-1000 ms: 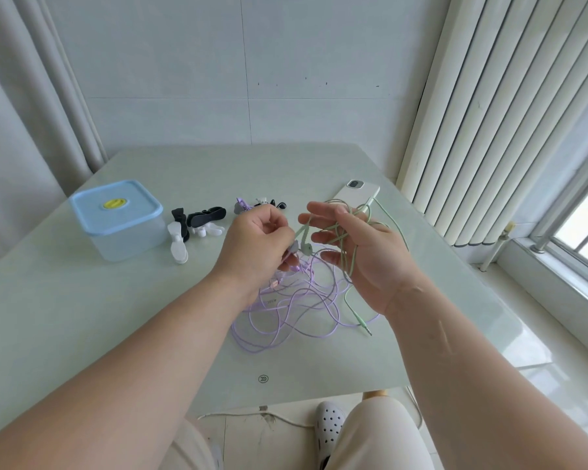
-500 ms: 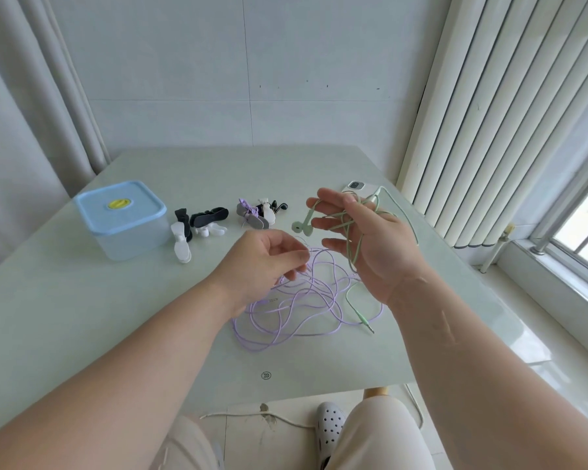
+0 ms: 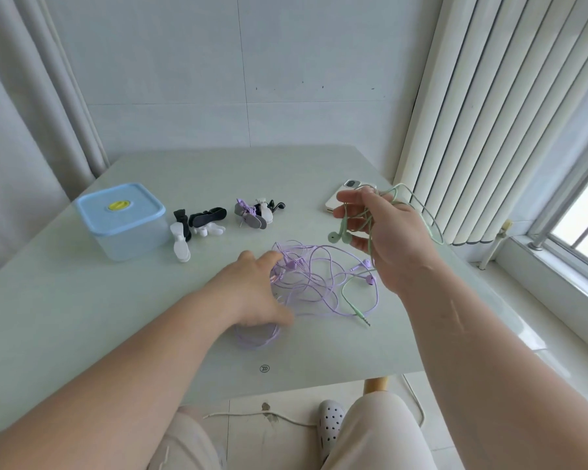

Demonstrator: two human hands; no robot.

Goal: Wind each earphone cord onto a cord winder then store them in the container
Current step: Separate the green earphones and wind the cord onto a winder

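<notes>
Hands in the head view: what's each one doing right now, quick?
Left hand: on the purple cord; blurred, so a grip cannot be told.
Right hand: holding the green cord.

**Where Things Lie on the Table**

A container is set on the table at the far left. Just to its right a cluster of cord winders is laid, and further right a small pile of wound earphones. A phone is placed near the far right edge. In the middle, nearer the person, a loose cord is spread, its left part covered by the left hand. Above its right side a second cord is held up in the right hand, in front of the phone, with its plug end trailed onto the table.
</notes>
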